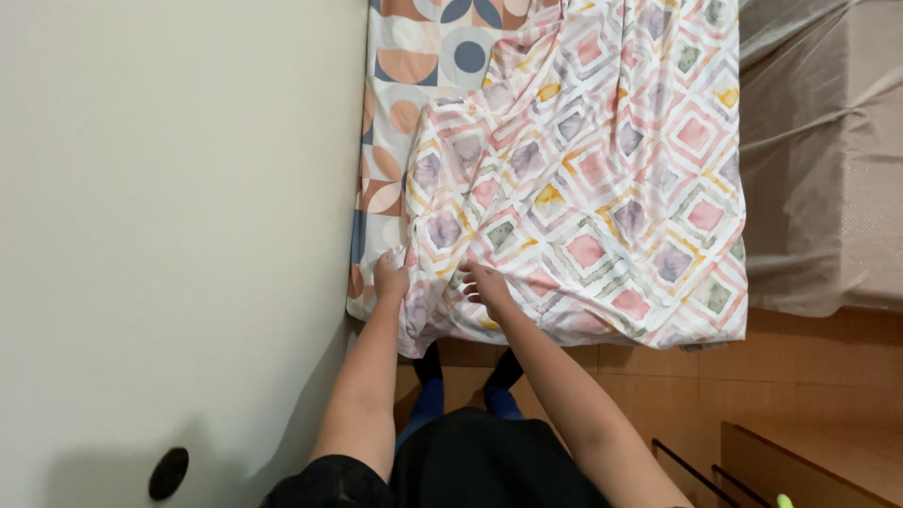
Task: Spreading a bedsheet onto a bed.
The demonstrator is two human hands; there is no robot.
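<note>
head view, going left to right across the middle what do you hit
pale wall → circle-patterned sheet → left hand → right hand on the diamond-patterned cover → plastic-wrapped mattress
</note>
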